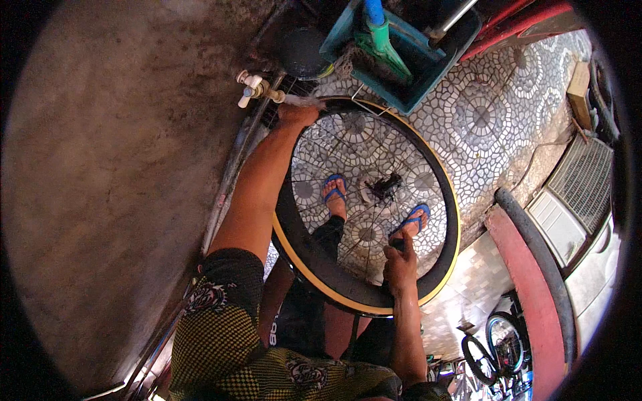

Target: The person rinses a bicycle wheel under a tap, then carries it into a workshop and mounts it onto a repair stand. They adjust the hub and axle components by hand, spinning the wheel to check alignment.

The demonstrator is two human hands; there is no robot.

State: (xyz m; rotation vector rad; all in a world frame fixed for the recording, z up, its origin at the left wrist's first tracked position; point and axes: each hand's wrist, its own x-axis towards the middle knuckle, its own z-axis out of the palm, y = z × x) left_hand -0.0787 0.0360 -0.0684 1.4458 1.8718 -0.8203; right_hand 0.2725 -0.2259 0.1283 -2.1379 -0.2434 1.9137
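A bicycle wheel [301,257] with a deep black rim and a tan-edged tyre is held up in front of me, above my feet. Its dark hub [383,188] and thin spokes show against the floor. My left hand [297,115] is closed on the wheel's far left edge, under a wall tap [257,89]. Water [304,101] runs from the tap over that hand and the tyre; the fingers are partly hidden. On the near right side, my right hand [400,266] grips the rim, its thumb pointing up along the inner side.
A teal bin [414,100] with a green-headed brush [381,47] stands beyond the wheel. Bare wall [134,167] rises at left. My feet, in blue flip-flops [416,217], stand on patterned tiles [478,117]. At right are a red ledge [525,294] and bicycles [498,344].
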